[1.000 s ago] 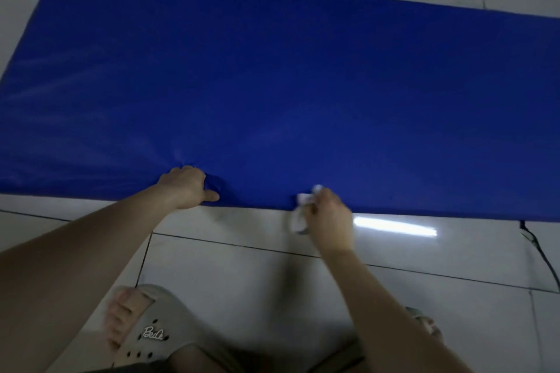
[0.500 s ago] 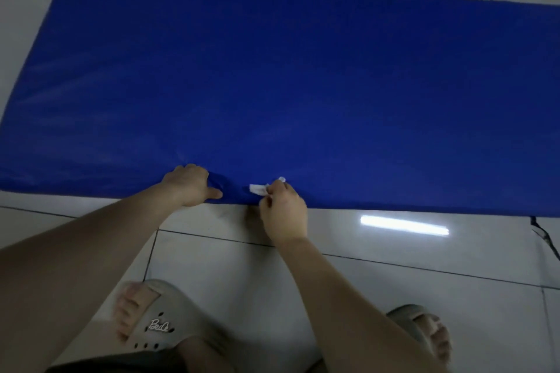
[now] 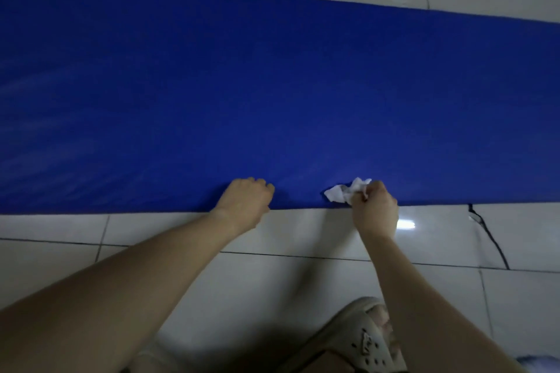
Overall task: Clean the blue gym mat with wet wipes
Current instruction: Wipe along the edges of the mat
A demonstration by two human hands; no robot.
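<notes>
The blue gym mat point(image 3: 272, 85) lies flat on the tiled floor and fills the upper half of the head view. My left hand point(image 3: 247, 201) grips the mat's near edge, with its fingers curled over the top. To its right, my right hand point(image 3: 374, 209) holds a crumpled white wet wipe point(image 3: 345, 192) against the same near edge. The wipe sticks out to the left of my fingers, on the blue surface.
Glossy white floor tiles point(image 3: 303, 236) run along the near side of the mat and reflect a ceiling light. A thin black cord point(image 3: 488, 236) trails from the mat's edge at the right. My foot in a beige clog point(image 3: 360, 339) stands at the bottom.
The view has shifted right along the mat. My right hand with the wipe slid left towards my left hand, then right again along the near edge. My left hand keeps its grip.
</notes>
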